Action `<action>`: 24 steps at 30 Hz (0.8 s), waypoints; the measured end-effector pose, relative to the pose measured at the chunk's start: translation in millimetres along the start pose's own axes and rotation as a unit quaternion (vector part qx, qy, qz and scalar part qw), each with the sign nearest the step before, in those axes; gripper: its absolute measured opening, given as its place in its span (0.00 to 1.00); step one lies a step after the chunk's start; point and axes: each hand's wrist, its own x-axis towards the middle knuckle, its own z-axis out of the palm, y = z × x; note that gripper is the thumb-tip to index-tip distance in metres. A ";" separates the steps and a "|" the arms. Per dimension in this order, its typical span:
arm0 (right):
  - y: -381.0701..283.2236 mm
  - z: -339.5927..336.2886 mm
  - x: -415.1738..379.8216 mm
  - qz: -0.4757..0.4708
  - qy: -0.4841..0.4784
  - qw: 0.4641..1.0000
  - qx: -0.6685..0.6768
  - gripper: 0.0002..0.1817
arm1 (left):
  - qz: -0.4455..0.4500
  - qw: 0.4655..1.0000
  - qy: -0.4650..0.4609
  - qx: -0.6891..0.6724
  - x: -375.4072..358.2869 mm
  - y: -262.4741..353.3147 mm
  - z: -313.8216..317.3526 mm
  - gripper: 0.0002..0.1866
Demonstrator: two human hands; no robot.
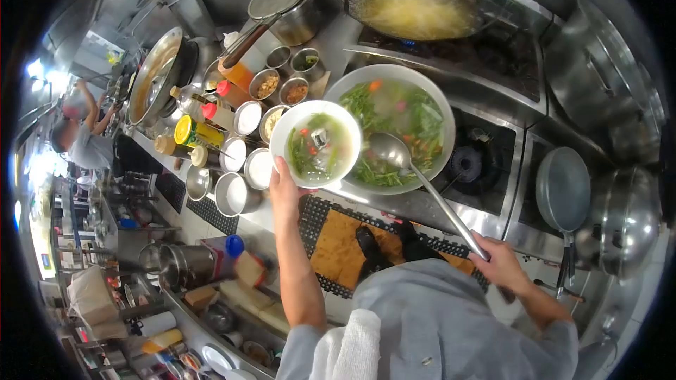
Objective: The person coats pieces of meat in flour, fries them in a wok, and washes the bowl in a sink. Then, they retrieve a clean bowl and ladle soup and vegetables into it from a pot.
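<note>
My left hand (287, 186) is closed on the rim and side of a white bowl (346, 116). Inside the bowl is a pale soup (310, 144) with green leaves, red bits and a greyish piece. In my right hand (496, 262) is the handle of a long metal ladle (447, 204), gripped near its end. The ladle's head rests inside a large bowl (448, 109) of broth with leafy greens and red and orange pieces. This large bowl stands close beside the white bowl, at the edge of the stove; the white bowl's right edge overlaps it in view.
A wok (415, 3) of bubbling yellowish liquid sits over a lit burner at the back. Small metal seasoning pots (234, 195) and sauce bottles (190, 130) crowd the left counter. A frying pan (563, 186) lies at right. Another person (84, 134) stands far left.
</note>
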 end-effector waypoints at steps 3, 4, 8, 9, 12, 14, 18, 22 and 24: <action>14.6 9.0 -0.5 -0.023 0.025 0.999 0.020 0.28 | 0.006 1.000 0.018 0.013 -11.5 4.3 -7.2 0.33; 14.1 7.5 -0.6 -0.023 0.024 0.999 0.020 0.28 | 0.006 1.000 0.018 0.013 -13.6 3.1 -9.6 0.33; 12.3 8.2 4.5 0.024 0.001 0.999 0.027 0.29 | 0.004 0.999 0.035 0.008 -19.7 -0.9 -22.9 0.34; 15.8 11.8 8.1 -0.026 0.033 0.999 0.011 0.29 | -0.001 0.999 0.037 0.004 -20.6 -1.5 -24.8 0.34; 24.8 14.7 36.7 -0.085 0.048 0.995 -0.029 0.29 | -0.008 0.999 0.038 0.014 -26.8 0.1 -29.5 0.34; 20.0 13.0 56.1 -0.105 0.041 0.994 -0.005 0.29 | -0.002 0.999 0.034 0.010 -30.2 -1.4 -34.3 0.34; 14.9 5.8 80.8 -0.145 0.009 0.989 -0.015 0.28 | -0.001 1.000 0.030 0.007 -33.2 -9.0 -44.6 0.34; 11.3 0.4 81.8 -0.133 -0.031 0.990 -0.034 0.30 | -0.002 0.999 0.050 0.005 -41.0 -12.4 -47.7 0.34; 19.3 3.5 77.9 -0.113 -0.036 0.993 -0.008 0.30 | -0.012 0.998 0.060 -0.008 -44.6 -11.0 -47.8 0.33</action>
